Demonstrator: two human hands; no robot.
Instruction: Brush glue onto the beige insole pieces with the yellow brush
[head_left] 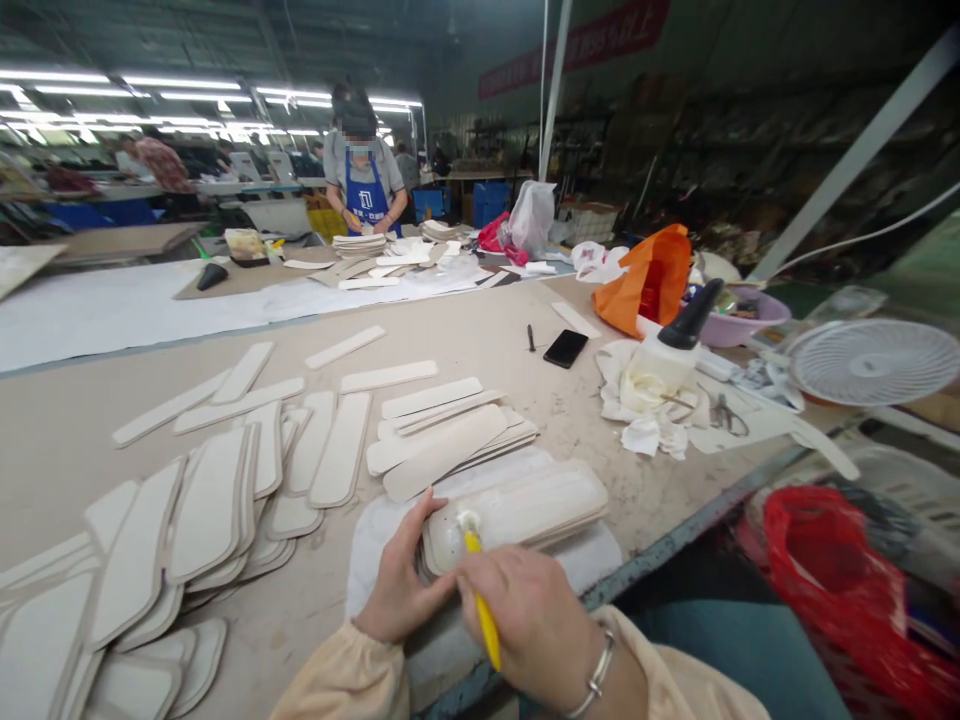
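My right hand (525, 610) is closed around a yellow-handled brush (482, 610). Its bristle end carries a white, wet-looking substance and touches the top of a stack of off-white rounded panels (536, 505). My left hand (409, 570) grips the left end of that stack, fingers on the far side and thumb on the near side. The stack rests on a white sheet (596, 545) near the table edge. Just beyond it lies a second pile of similar strips (450, 440). Many loose panels (210, 505) overlap to the left of my left hand.
A white bottle with a black nozzle (664, 365) stands on crumpled paper at right. Near it are a phone (565, 348), an orange bag (649, 280), a purple basin (742, 318) and a white fan grille (874, 360). Across the table a person in a blue apron (366, 195) handles panels.
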